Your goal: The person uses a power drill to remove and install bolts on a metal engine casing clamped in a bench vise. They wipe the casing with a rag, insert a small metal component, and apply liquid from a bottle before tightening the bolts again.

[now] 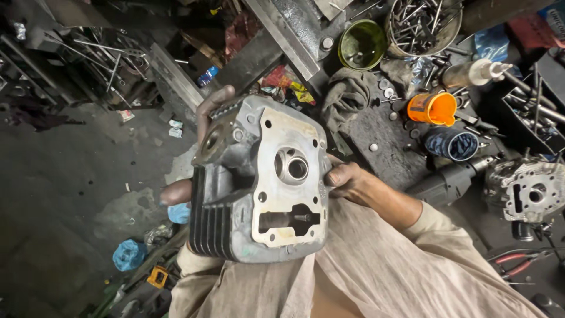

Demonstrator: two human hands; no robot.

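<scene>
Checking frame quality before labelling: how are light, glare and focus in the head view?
Head view: the cylinder head is sharp and well lit, its machined face bright but not blown out; left hand and right hand are readable; the floor at left is dark and murky; the bench clutter around the orange cup is dimmer yet legible; straight edges bow toward the corners from wide-angle distortion.

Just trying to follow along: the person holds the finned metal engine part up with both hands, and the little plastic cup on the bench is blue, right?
Not quite. In the head view the cup is orange, not blue. The rest holds: left hand and right hand both grip the finned engine part.
</scene>
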